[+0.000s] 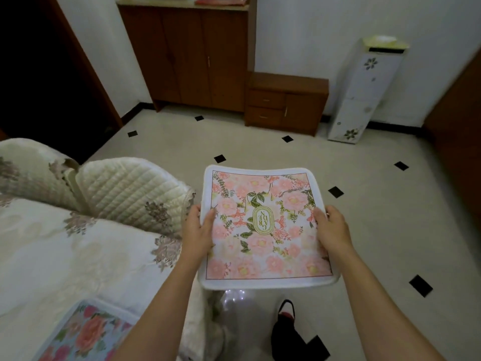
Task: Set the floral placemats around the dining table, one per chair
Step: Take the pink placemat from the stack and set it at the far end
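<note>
I hold a pink floral placemat (263,246) with a white border flat in the air over the floor, to the right of the dining table (65,256). My left hand (199,227) grips its left edge and my right hand (331,229) grips its right edge. An oval "GARDEN" label sits at its middle. A second floral placemat (86,334), blue-edged with pink flowers, lies on the table's near corner at the lower left. Two chairs with quilted cream covers, one (130,188) closer to me and one (28,173) further left, stand at the table's far side.
The table wears a cream embroidered cloth. Beyond lie a tiled floor with black diamonds, a tall wooden cabinet (187,56), a low drawer unit (286,102) and a white floral-patterned stand (361,92). A dark doorway (46,74) opens at the left. My slippered foot (285,327) shows below the mat.
</note>
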The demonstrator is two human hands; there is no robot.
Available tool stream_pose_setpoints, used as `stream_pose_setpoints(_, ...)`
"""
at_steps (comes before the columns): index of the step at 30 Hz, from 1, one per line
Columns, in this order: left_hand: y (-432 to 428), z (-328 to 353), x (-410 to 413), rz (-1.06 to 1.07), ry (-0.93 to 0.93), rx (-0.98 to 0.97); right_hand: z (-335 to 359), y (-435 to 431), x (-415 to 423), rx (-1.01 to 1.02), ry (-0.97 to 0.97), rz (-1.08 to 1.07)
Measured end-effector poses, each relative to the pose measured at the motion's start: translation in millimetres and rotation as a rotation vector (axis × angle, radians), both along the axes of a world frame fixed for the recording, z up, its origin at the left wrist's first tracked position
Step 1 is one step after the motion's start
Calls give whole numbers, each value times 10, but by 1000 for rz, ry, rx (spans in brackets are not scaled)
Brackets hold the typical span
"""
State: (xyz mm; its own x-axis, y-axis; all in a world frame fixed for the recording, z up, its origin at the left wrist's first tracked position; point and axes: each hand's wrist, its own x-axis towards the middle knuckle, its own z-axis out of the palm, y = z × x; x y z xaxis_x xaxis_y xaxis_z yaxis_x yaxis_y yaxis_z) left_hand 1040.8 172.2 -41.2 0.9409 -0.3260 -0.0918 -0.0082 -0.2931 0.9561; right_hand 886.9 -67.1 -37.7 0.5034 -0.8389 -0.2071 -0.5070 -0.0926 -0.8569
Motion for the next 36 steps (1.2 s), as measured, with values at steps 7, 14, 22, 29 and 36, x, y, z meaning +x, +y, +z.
stream_pose_setpoints(7, -926, -118, 588, 41, 67, 60, -45, -1057, 674, 3, -11, 79)
stream_pose_setpoints(14, -1722, 24, 988, 133, 92, 13, 28, -1902, 1353, 13, -19, 172)
stream_pose_setpoints(22, -1975, -49, 1610, 240, 98, 10, -75, -2242, 2212, 53, -26, 286)
stream_pose_setpoints(29, -2036, -197, 2444, 339, 111, -31, -202, -2401, 3236, 89, -28, 398)
stream_pose_setpoints(36, -2039, -272, 3710, 437, 139, -117, -177, -2496, 4746, 143, -48, 481)
